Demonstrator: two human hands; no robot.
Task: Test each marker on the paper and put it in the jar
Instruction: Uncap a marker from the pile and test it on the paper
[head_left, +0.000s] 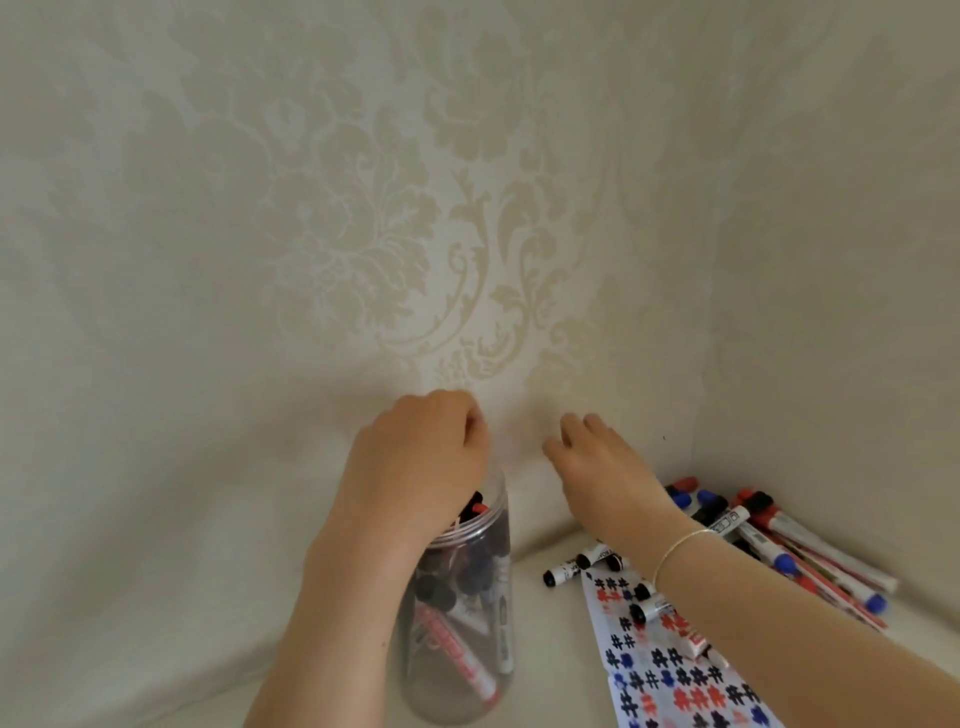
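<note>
A clear plastic jar (467, 649) stands at lower centre and holds several markers with black and red caps. My left hand (415, 467) lies over the jar's mouth with its fingers curled down, above the marker tops; what the fingers hold is hidden. My right hand (602, 467) hovers to the right of the jar, near the wall, with its fingers relaxed and empty. Under my right forearm lies the test paper (670, 680), covered in black, red and blue hash marks. Loose markers (810, 545) are piled at the right, and a few more markers (587, 564) lie at the paper's top edge.
A cream wall with a floral pattern (415, 234) rises just behind the jar and meets a side wall at the right. The pale surface (182, 623) stretches left of the jar. A thin bracelet (675, 545) sits on my right wrist.
</note>
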